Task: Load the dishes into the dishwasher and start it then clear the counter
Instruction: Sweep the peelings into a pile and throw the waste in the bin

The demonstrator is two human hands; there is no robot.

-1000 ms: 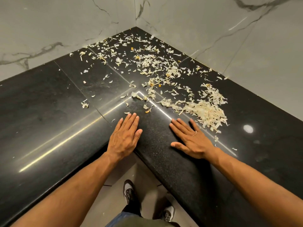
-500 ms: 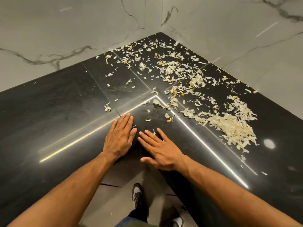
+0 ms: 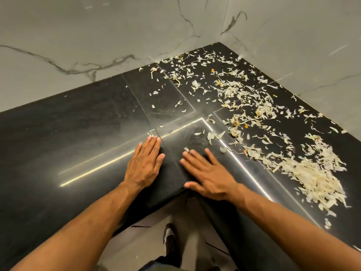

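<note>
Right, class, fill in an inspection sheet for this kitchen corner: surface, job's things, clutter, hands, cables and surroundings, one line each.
Surface: black L-shaped counter, glossy, light strips reflected in it.
Job's things: pale peelings scattered over the corner; a thick pile on the right run. No dishes or dishwasher seen.
Clutter: a few orange bits among the peelings.
Hands: left hand flat on the counter, fingers straight; right hand flat beside it, blurred; both hold nothing.
Cables: nothing seen.
Surroundings: grey-veined marble walls; tiled floor and a shoe below.
</note>
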